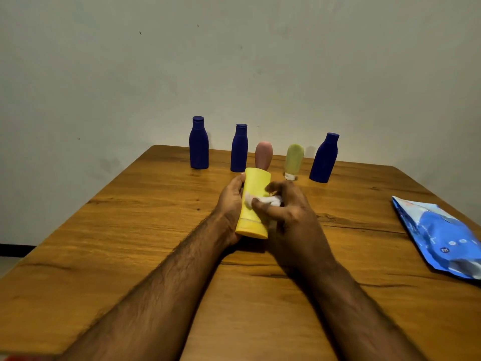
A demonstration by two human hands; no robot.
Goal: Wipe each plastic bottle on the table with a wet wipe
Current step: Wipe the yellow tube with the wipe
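Note:
A yellow plastic bottle [255, 188] is held tilted above the table's middle, with my left hand [231, 204] wrapped round its left side. My right hand [291, 212] presses a crumpled white wet wipe [268, 200] against the bottle's front. Along the far edge stand three dark blue bottles [199, 144] [239, 149] [324, 158]. Between them a pink tube [263, 155] and a pale green tube [293, 160] stand upside down on their caps. The pink tube's lower part is hidden behind the yellow bottle.
A blue wet-wipe pack [440, 235] lies flat at the right edge of the wooden table [130, 230]. A plain wall rises right behind the row of bottles.

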